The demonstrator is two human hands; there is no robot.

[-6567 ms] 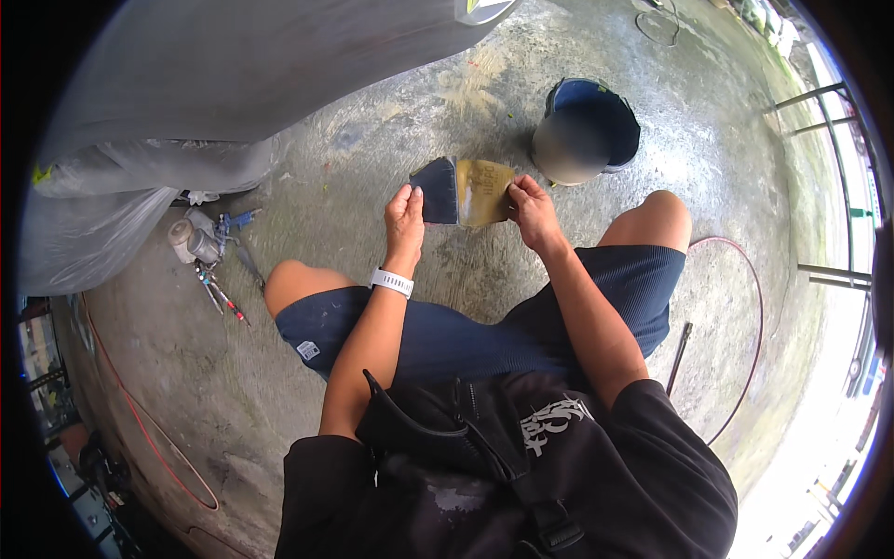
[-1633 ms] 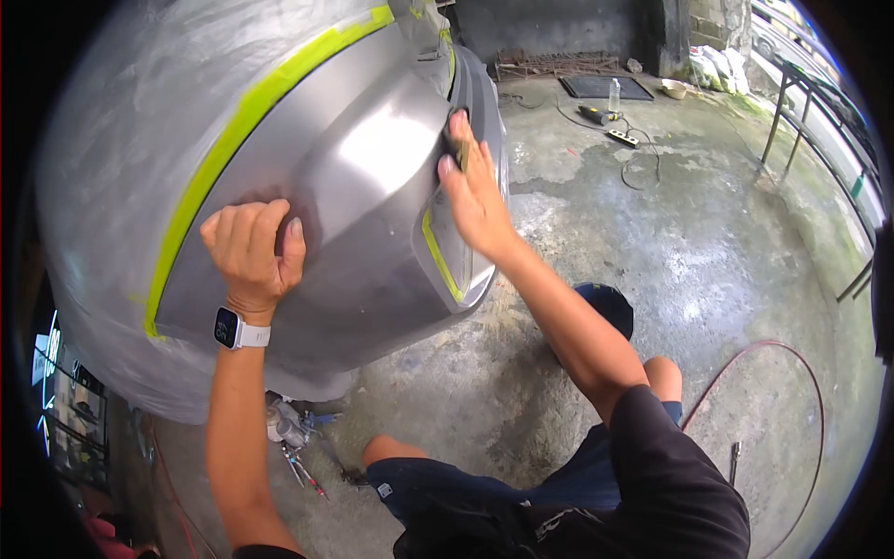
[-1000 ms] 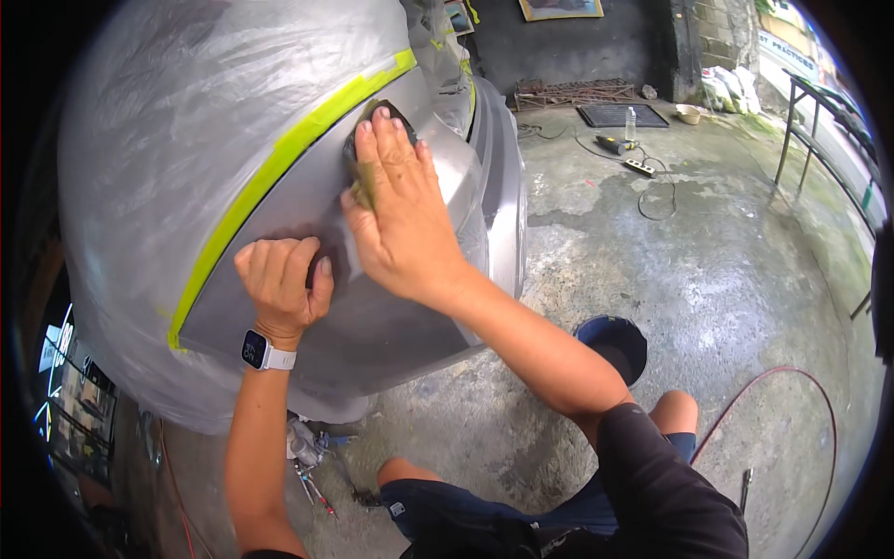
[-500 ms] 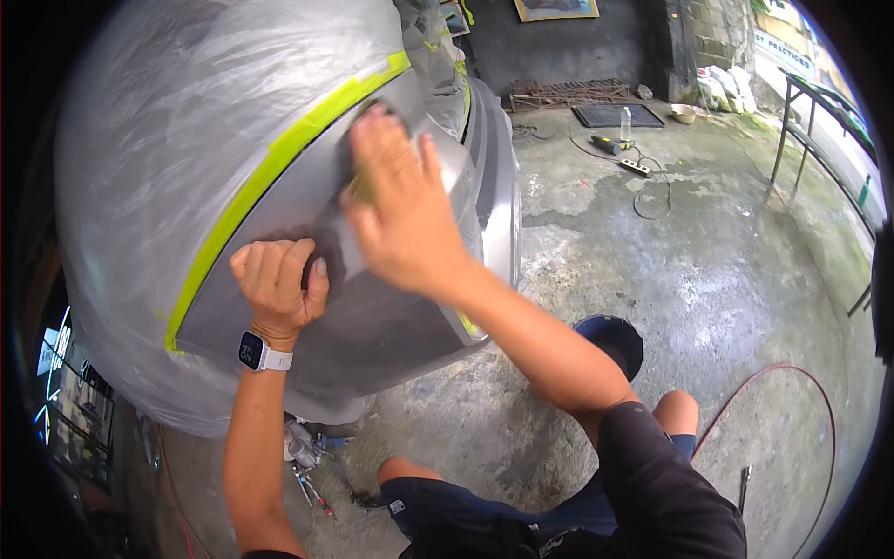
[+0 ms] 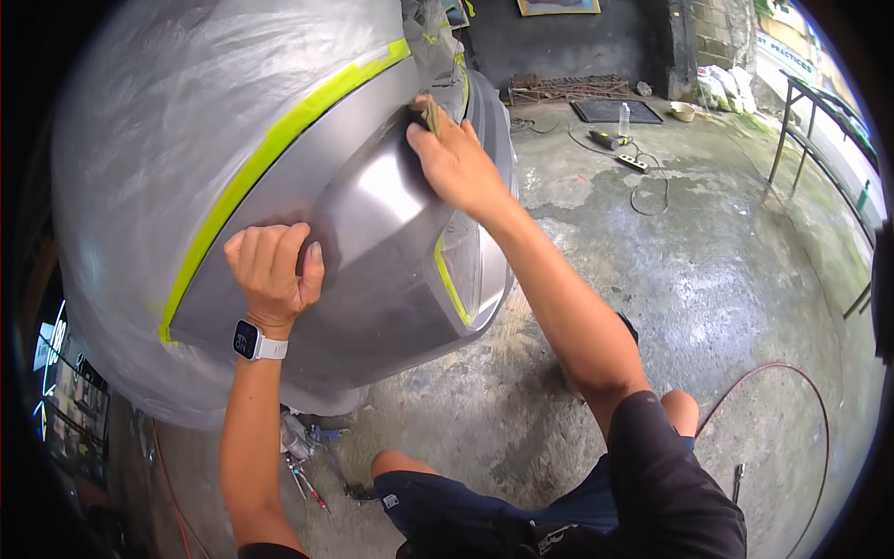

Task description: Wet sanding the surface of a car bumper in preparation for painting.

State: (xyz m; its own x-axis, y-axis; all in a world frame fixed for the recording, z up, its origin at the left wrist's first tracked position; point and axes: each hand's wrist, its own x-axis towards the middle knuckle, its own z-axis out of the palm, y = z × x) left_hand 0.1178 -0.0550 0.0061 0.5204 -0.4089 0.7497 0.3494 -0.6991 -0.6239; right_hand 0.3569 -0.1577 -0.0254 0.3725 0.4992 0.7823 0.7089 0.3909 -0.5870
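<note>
A grey car panel (image 5: pixel 345 317) is edged with lime masking tape (image 5: pixel 242 177) and surrounded by plastic sheeting (image 5: pixel 168 112). My right hand (image 5: pixel 456 158) presses a folded olive and dark abrasive sheet (image 5: pixel 426 116) against the panel's upper part, near its right edge. My left hand (image 5: pixel 272 270) lies on the panel lower left, fingers curled; whatever is under them, if anything, is hidden. A smaller taped, plastic-covered section (image 5: pixel 461 261) sits on the panel's right, beside my right forearm.
Spray guns (image 5: pixel 303 438) lie on the concrete floor below the car. A bucket (image 5: pixel 629 328) is mostly behind my right forearm. A red hose (image 5: pixel 782 368) loops at right. Farther off are a power strip (image 5: pixel 633 163), a bottle (image 5: pixel 624 116) and a metal railing (image 5: pixel 787 130).
Earlier both hands held the sheet over the floor; now they are at the car. Over the last second my right hand has moved right along the panel, while my left stayed in place.
</note>
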